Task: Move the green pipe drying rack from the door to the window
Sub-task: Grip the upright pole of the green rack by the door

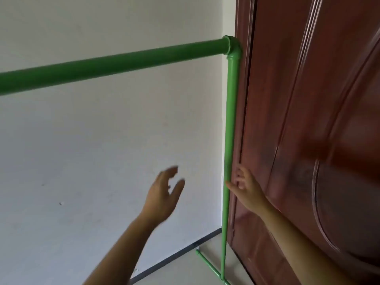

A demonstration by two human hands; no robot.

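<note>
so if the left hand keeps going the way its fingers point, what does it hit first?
Probably the white wall: the left hand, open, points up and forward with nothing visible between. The rack's top bar sits higher; depth is unclear.

We face a plain white wall (102, 140) in soft, even light; a dark baseboard (174, 257) runs along its foot above a pale floor (185, 272), beside a reddish-brown panelled door (308, 120).

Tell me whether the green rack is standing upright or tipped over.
Upright. The green rack stands with its post vertical beside the door, foot pipe on the floor, top bar overhead.
</note>
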